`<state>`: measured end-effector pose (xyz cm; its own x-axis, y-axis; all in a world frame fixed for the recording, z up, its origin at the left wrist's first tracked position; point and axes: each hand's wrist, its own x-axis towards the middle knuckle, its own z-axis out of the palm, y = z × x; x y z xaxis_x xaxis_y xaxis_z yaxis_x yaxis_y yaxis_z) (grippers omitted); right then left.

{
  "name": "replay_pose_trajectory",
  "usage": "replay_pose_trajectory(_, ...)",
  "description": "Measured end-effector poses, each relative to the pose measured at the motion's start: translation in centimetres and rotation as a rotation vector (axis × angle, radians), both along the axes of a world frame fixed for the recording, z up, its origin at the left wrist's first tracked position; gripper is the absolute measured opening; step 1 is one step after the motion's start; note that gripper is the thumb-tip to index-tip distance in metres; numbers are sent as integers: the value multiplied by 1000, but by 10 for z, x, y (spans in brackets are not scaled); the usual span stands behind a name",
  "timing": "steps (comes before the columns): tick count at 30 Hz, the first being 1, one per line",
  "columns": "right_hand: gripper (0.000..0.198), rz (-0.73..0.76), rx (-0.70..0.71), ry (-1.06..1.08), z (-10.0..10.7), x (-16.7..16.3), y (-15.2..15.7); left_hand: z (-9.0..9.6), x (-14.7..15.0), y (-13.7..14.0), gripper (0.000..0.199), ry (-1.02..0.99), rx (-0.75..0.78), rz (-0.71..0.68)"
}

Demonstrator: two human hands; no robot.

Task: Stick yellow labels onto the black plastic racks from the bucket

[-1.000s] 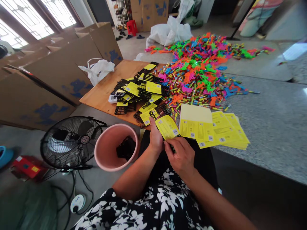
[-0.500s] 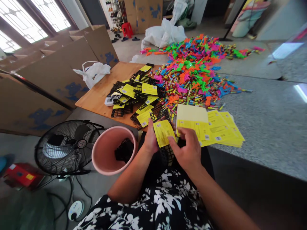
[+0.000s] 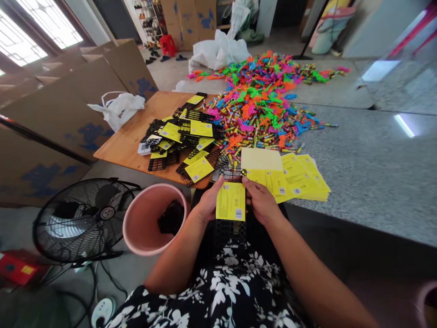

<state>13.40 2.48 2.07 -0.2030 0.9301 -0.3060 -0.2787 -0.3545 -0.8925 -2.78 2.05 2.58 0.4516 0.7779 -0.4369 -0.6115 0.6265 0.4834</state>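
Observation:
Over my lap, a black plastic lattice frame [image 3: 230, 232] is held between my two hands, its far end pointing at the table. A yellow printed card [image 3: 231, 202] with a barcode lies flat across its middle. My left hand [image 3: 207, 202] grips the left edge, thumb on top near the card's upper corner. Along the right edge, my right hand [image 3: 262, 201] is closed the same way, its fingers partly hidden beneath. Just beyond my right hand, a spread stack of yellow cards [image 3: 303, 180] rests on the grey stone tabletop, one pale blank side [image 3: 261, 159] showing.
More black frames with yellow cards [image 3: 200, 169] are heaped on the wooden table [image 3: 123, 146]. Colourful toy guns and small tubes [image 3: 266, 109] form a large pile behind. A pink bucket [image 3: 136, 223] and a black fan [image 3: 85, 218] stand at left, near cardboard boxes [image 3: 68, 100].
My right hand has moved from the card's face to the frame's right edge. The card and frame are now straight and level before me. The view has shifted slightly right.

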Motion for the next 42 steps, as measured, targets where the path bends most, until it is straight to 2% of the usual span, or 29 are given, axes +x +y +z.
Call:
replay_pose_trajectory(2, 46, 38, 55, -27, -2, 4, 0, 0, 1, 2, 57, 121, -39, 65)
replay_pose_trajectory(4, 47, 142, 128, -9, -2, 9, -2, 2, 1, 5, 57, 230, -75, 129)
replay_pose_trajectory(8, 74, 361, 257, 31, 1, 19, -10, 5, 3, 8, 55, 368, -72, 222)
replay_pose_trajectory(10, 78, 391, 217, 40, 1, 22, -15, 6, 4, 10, 53, 408, -13, 261)
replay_pose_trajectory(12, 69, 394, 92, 71, -1, 23, -19, 6, 5, 11, 53, 406, 93, 275)
replay_pose_trajectory(15, 54, 355, -95, 125, -2, 26, -22, 4, -1, 11, 44, 409, 316, 215)
replay_pose_trajectory(17, 51, 319, -154, 174, 0, 28, -23, 3, -8, 9, 45, 425, 451, 150)
replay_pose_trajectory(23, 47, 214, -222, 278, 2, 33, -24, -6, -13, -2, 89, 328, 661, -39)
replay_pose_trajectory(26, 44, 170, -210, 286, 4, 29, -23, -10, -8, -11, 98, 257, 690, -150)
replay_pose_trajectory(29, 42, 180, -195, 276, 7, 24, -23, -8, -6, -17, 103, 219, 692, -163)
replay_pose_trajectory(32, 41, 169, -166, 270, 7, 21, -24, 1, -10, -16, 87, 331, 679, -160)
replay_pose_trajectory(37, 45, 205, -162, 260, 3, 26, -24, 8, -28, 0, 78, 286, 655, -351)
replay_pose_trajectory(40, 49, 228, -203, 252, 4, 30, -24, 6, -37, 9, 74, 247, 659, -336)
replay_pose_trajectory(42, 49, 194, -198, 251, 6, 30, -24, 8, -38, 11, 83, 196, 654, -306)
